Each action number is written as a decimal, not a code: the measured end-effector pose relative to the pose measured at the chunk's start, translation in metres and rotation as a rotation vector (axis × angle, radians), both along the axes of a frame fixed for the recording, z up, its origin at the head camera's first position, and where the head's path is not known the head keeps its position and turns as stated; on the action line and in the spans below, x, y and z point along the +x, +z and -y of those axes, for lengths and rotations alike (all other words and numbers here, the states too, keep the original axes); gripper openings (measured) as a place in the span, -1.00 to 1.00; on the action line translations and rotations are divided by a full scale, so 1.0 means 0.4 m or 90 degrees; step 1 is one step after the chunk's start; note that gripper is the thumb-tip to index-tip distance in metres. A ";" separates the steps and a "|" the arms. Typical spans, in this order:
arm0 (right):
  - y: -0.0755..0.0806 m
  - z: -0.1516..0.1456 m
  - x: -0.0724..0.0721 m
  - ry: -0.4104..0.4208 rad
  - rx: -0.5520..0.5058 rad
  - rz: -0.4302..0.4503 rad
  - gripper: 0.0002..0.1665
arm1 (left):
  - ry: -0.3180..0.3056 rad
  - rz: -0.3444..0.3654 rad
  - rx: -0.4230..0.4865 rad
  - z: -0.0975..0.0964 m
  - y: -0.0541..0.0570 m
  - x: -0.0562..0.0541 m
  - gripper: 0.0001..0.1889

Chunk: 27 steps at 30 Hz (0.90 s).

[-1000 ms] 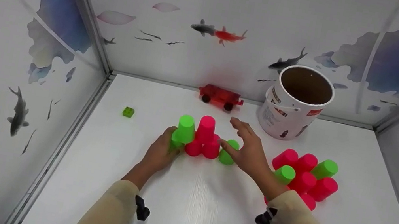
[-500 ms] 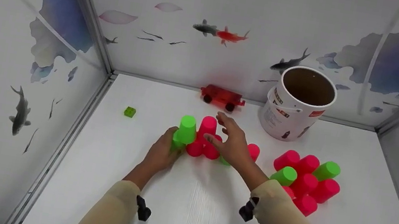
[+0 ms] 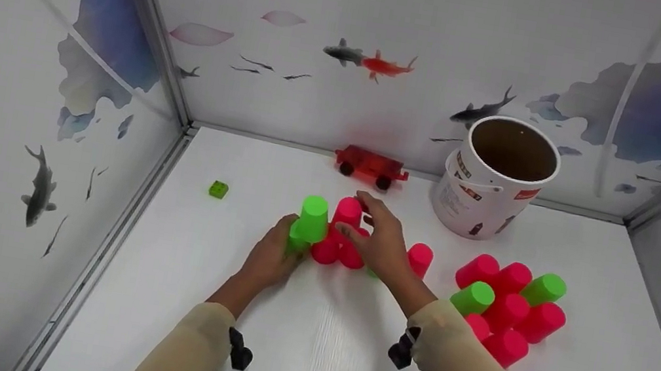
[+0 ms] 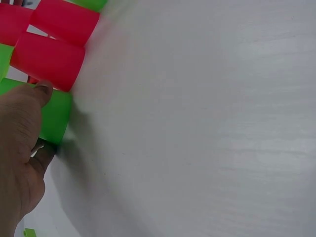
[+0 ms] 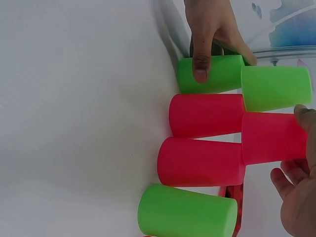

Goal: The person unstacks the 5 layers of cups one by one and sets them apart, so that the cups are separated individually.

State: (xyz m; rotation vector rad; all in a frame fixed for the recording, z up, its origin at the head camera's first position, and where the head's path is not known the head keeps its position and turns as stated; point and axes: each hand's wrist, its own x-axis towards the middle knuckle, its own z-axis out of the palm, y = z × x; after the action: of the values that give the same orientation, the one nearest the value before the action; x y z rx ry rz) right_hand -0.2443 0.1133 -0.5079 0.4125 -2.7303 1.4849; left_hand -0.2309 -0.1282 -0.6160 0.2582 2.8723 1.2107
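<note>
Upside-down plastic cups stand in a row, with two more on top. My left hand grips the green cup at the row's left end, thumb in front. An upper green cup bridges it and the first lower red cup. My right hand holds the upper red cup, thumb at its front and fingers round its far side. That cup rests over two lower red ones. Another green cup, mostly hidden by my right hand in the head view, and a red cup stand to the right.
A group of red and green cups stands at the right. Behind are a white bucket with a handle and a red toy wagon near the back wall. A small green block lies at the left.
My right hand has moved left from over the right-hand green cup to the upper red cup, its fingers closing round it. The left hand keeps its hold.
</note>
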 end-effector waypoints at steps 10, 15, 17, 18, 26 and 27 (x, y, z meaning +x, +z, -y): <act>-0.007 -0.004 0.002 -0.012 0.005 -0.003 -0.14 | -0.008 -0.013 -0.003 -0.005 0.006 -0.001 -0.27; 0.004 -0.029 0.000 -0.007 0.001 -0.051 -0.21 | -0.007 -0.014 -0.002 -0.006 0.007 -0.003 -0.26; 0.008 -0.044 -0.003 -0.004 -0.005 -0.063 -0.21 | -0.008 -0.014 -0.001 -0.005 0.008 -0.002 -0.25; 0.011 -0.053 -0.004 -0.004 -0.008 -0.065 -0.21 | -0.009 -0.016 0.003 -0.004 0.008 -0.002 -0.24; 0.032 -0.134 0.004 -0.026 0.015 -0.058 -0.16 | 0.001 0.002 0.001 -0.002 0.007 0.002 -0.21; 0.034 -0.145 0.006 -0.028 0.019 -0.058 -0.14 | 0.004 0.008 0.001 -0.002 0.007 0.002 -0.20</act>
State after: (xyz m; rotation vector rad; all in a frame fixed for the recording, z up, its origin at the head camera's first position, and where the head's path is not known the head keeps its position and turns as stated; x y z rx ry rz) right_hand -0.2418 0.1713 -0.4943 0.4076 -2.6766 1.3811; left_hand -0.2301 -0.1272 -0.6133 0.2414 2.8632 1.2108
